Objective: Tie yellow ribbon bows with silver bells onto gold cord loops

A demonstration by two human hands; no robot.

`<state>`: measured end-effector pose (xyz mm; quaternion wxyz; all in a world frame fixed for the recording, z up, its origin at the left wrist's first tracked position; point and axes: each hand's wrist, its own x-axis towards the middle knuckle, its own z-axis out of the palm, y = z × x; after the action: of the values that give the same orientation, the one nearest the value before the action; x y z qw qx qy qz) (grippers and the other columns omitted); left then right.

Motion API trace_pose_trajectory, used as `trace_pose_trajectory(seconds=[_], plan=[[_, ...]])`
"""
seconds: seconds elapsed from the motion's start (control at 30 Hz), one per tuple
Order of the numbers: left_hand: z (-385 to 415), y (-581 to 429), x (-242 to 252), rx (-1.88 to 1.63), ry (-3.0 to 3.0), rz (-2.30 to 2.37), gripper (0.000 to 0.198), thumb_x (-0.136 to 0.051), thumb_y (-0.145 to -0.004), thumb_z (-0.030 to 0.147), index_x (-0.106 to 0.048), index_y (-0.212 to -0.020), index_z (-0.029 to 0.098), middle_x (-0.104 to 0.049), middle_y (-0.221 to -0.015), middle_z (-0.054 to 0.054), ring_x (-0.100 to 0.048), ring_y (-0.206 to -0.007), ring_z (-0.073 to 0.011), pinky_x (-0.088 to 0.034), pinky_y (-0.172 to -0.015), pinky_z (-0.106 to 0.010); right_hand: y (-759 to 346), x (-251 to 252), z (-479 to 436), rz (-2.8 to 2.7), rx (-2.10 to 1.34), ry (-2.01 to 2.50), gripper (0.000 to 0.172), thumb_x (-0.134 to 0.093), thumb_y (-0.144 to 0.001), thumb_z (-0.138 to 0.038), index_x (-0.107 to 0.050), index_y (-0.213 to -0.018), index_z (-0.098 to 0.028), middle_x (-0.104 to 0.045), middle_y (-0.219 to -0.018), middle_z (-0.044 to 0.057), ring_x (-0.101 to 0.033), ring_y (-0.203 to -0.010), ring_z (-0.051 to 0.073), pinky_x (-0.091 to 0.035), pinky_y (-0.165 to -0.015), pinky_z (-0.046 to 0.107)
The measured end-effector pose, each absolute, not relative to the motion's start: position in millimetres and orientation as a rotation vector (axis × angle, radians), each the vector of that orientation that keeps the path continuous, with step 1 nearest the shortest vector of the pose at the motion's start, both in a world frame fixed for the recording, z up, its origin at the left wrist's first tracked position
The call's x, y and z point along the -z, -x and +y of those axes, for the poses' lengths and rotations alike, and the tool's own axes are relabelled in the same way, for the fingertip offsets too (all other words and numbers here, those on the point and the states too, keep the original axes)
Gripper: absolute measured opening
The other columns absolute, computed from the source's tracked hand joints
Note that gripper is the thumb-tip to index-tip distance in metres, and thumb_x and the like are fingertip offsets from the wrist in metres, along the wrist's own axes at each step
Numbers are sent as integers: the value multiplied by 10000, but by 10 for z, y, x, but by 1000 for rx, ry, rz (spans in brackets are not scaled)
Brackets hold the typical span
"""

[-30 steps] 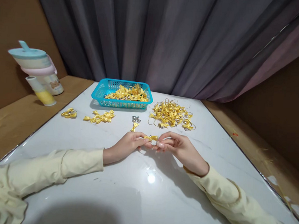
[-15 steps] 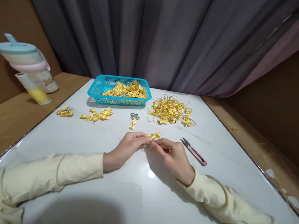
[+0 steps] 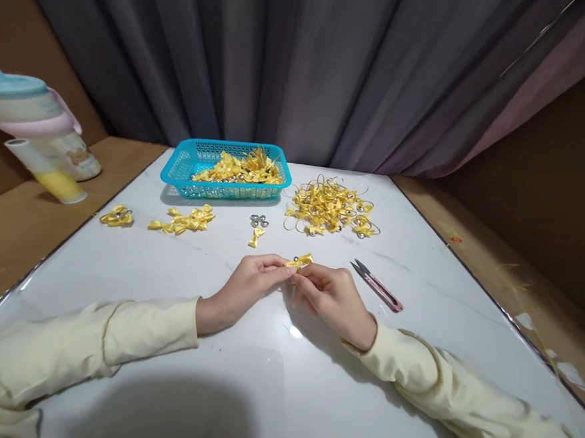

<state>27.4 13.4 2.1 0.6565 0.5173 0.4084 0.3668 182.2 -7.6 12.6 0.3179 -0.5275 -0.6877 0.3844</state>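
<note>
My left hand (image 3: 252,286) pinches a small yellow ribbon bow (image 3: 306,259) with a silver bell (image 3: 295,260) on it, between thumb and fingers. Close against it, my right hand (image 3: 334,299) is closed, thumb and forefinger together at the bow's thin gold cord, which is mostly hidden by the fingers. Just beyond the hands lie a single loose bow (image 3: 256,237) and a small cluster of silver bells (image 3: 259,221). Thread snips (image 3: 378,286) with pink handles rest to the right of my right hand, blades pointing away.
A blue basket (image 3: 174,187) with yellow bows and bells stands at the back. Right of it is a pile of corded bows (image 3: 326,205). Loose bows (image 3: 185,220) and a small bundle (image 3: 117,216) lie left. A tumbler (image 3: 38,128) and a yellow-white tube (image 3: 50,174) stand far left.
The view has shifted slightly, so everything on the table appears a little further left and higher. My right fingers have drawn in closer to the bow, and the cord loop below shows less.
</note>
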Motion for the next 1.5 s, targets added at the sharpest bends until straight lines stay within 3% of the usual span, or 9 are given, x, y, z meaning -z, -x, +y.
trace_pose_trajectory(seconds=[0.23,0.5,0.7,0.9,1.03,1.17,1.3,1.5], plan=[[144,-278,44,-818,-1299,988,191,-622,-739,329,-660,-741,142,-668,-706,-27,-561,-662,-138,-401,-606,-239,-1801,-113,-100,-1759,-1062,1404,228,-470,-811,-182,-613,-637,-149,-635,-525,-6,-444,-387,74,-363,-435,190],[142,-288,-11,-800,-1414,1053,195,-613,-743,308,-634,-669,129,-651,-640,-13,-551,-610,-127,-386,-553,-217,-1796,-107,-120,-1793,-1033,1419,190,-473,-815,-184,-618,-695,-154,-692,-645,21,-581,-521,113,-418,-512,202],[177,-278,-3,-808,-1400,1082,218,-620,-737,337,-639,-678,128,-630,-633,-10,-529,-602,-119,-358,-524,-209,-1868,-212,-102,-1877,-852,1441,137,-502,-803,-203,-632,-797,-159,-683,-704,24,-548,-509,107,-418,-529,222],[175,-275,-10,-820,-1443,1113,214,-620,-737,334,-666,-743,125,-667,-726,-43,-567,-678,-145,-390,-559,-220,-1992,-342,14,-1873,-612,1542,110,-557,-755,-248,-619,-768,-158,-617,-692,16,-512,-570,110,-399,-537,221],[166,-266,-9,-862,-1473,1141,219,-620,-737,346,-662,-730,131,-669,-704,-38,-572,-654,-146,-397,-546,-222,-2034,-349,92,-1869,-922,1637,169,-644,-683,-313,-632,-722,-150,-562,-608,-7,-475,-539,95,-379,-505,211],[146,-257,0,-905,-1506,1146,221,-616,-746,355,-659,-728,138,-682,-707,-33,-590,-652,-148,-419,-556,-222,-2009,-321,98,-1627,-1423,1627,186,-637,-695,-325,-643,-726,-142,-469,-509,-47,-361,-399,50,-270,-351,179],[129,-244,8,-956,-1562,1097,193,-607,-758,327,-667,-776,145,-703,-774,-39,-623,-708,-160,-462,-634,-232,-1987,-291,114,-1282,-1917,1415,176,-654,-686,-301,-651,-701,-125,-485,-519,-33,-372,-406,43,-235,-298,154],[146,-233,-7,-980,-1589,1115,191,-605,-751,332,-661,-740,150,-699,-778,-41,-620,-712,-165,-466,-643,-237,-2015,-294,148,-1131,-1911,1387,184,-681,-653,-272,-670,-743,-112,-515,-551,-17,-397,-414,42,-203,-288,153]])
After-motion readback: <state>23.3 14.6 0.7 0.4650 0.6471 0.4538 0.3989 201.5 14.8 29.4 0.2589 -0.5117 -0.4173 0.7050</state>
